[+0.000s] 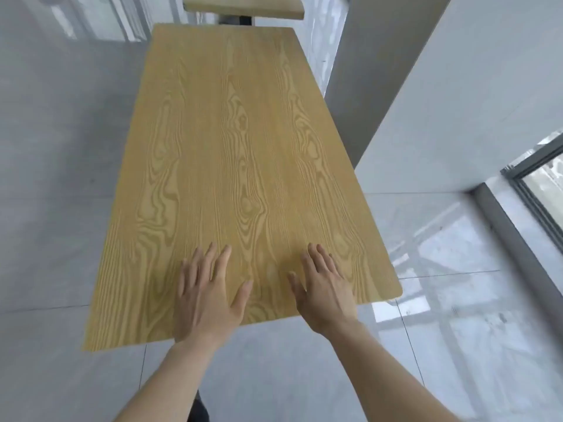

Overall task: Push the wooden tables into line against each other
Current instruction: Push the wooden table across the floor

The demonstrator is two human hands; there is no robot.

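Matt, grained wooden tabletop [231, 166]; beneath it, glossy grey floor tiles [457, 315] mirror the window light.

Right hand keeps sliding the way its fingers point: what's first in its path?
Nothing on the near table: the right hand has bare wood ahead up to the far edge. Beyond a gap stands the second table, probably the first thing met; depth is unclear.
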